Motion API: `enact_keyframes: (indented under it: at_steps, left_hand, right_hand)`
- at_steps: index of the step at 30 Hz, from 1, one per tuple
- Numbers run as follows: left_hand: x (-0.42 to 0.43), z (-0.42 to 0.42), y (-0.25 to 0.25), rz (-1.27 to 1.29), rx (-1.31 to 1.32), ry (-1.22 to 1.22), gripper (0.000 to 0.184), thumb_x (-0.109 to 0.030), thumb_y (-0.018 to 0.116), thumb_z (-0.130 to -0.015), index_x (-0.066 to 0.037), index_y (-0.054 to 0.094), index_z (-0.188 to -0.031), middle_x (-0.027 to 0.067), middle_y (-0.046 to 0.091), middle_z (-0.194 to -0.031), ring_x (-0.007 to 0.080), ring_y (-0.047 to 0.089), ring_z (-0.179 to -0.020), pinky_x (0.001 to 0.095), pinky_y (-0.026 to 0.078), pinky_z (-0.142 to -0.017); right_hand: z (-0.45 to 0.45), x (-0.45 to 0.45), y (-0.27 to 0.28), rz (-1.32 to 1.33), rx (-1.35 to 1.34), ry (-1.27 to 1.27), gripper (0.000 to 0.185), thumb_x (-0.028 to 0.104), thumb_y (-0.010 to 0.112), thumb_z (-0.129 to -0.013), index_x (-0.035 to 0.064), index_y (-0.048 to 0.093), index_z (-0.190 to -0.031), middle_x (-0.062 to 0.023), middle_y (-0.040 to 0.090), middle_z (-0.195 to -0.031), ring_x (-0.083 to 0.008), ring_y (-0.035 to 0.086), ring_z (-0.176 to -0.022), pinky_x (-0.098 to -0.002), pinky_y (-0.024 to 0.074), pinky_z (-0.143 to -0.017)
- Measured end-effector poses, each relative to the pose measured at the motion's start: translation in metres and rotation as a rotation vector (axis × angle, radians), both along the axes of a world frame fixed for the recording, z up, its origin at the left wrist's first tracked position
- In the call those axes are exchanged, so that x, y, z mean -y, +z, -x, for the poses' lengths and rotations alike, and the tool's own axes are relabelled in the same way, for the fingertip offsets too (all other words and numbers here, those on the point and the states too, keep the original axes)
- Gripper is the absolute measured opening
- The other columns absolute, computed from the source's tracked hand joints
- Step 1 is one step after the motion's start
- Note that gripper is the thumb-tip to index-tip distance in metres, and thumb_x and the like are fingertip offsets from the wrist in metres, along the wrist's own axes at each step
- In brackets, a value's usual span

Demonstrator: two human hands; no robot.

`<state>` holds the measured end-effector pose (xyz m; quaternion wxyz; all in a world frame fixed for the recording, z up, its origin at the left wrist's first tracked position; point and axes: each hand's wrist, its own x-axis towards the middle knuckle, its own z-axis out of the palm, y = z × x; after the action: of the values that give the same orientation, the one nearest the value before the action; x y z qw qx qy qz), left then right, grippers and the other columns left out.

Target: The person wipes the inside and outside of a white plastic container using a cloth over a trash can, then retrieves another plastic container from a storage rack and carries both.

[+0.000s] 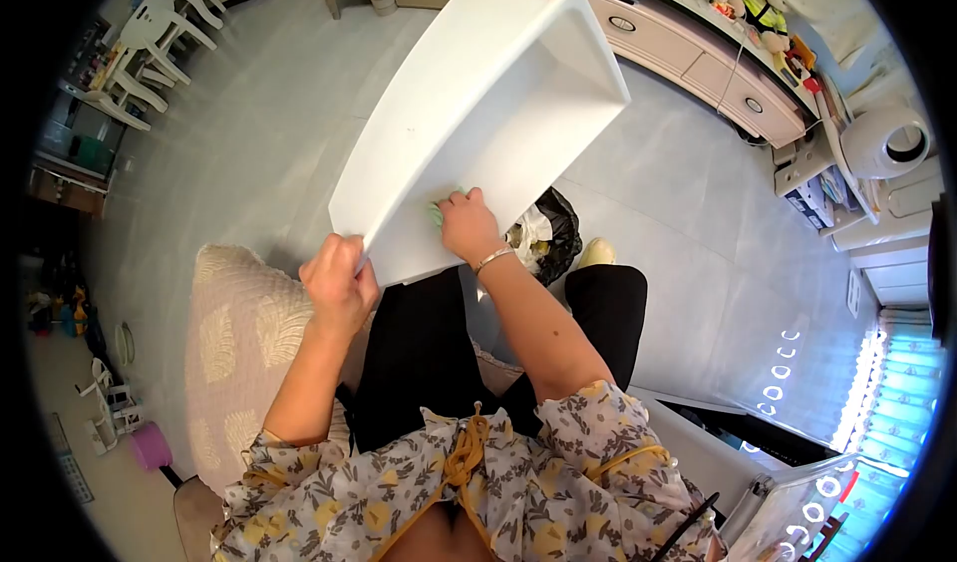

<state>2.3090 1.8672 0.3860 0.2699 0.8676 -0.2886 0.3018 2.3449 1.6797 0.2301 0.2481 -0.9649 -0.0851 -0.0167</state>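
Note:
A large white open bin or drawer (399, 134) is tilted above my lap, its hollow side turned to the right. My left hand (340, 281) is closed on its near left corner, with the fingers curled over the rim. Inside the hollow, my right hand (471, 227) presses a light green cloth (437, 213) against the inner surface. Only a small part of the cloth shows beside my fingers. The bin's near end rests close to my black trousers.
A black bag (558, 233) with white crumpled waste stands on the floor behind my right forearm. A patterned cushioned seat (234, 353) is at the left. Drawers (688, 59) line the back right, white chairs (159, 24) the back left.

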Motion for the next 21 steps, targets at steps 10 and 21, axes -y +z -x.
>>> enact_keyframes:
  at_steps: [10, 21]
  left_hand:
    - [0.010, -0.020, 0.002, -0.001, 0.014, 0.080, 0.026, 0.013, 0.058, -0.062, -0.004, 0.055, -0.081, 0.0079, 0.044, -0.062, 0.0231, 0.046, -0.047, 0.0317, 0.038, -0.043]
    - [0.018, -0.022, 0.004, -0.056, 0.038, 0.163, 0.026, 0.013, 0.058, -0.063, -0.005, 0.055, -0.082, 0.0072, 0.046, -0.065, 0.0231, 0.048, -0.049, 0.0320, 0.039, -0.045]
  right_hand:
    - [0.036, 0.047, 0.018, 0.093, -0.146, 0.053, 0.015, 0.010, 0.055, -0.077, 0.0018, 0.067, -0.081, -0.0137, 0.061, -0.094, -0.0327, 0.052, -0.098, -0.0401, 0.0506, -0.082]
    - [0.057, 0.132, -0.110, -0.493, -0.555, -0.444, 0.020, 0.013, 0.056, -0.081, -0.0001, 0.066, -0.091, -0.0184, 0.063, -0.112, -0.0297, 0.062, -0.096, -0.0365, 0.0498, -0.078]
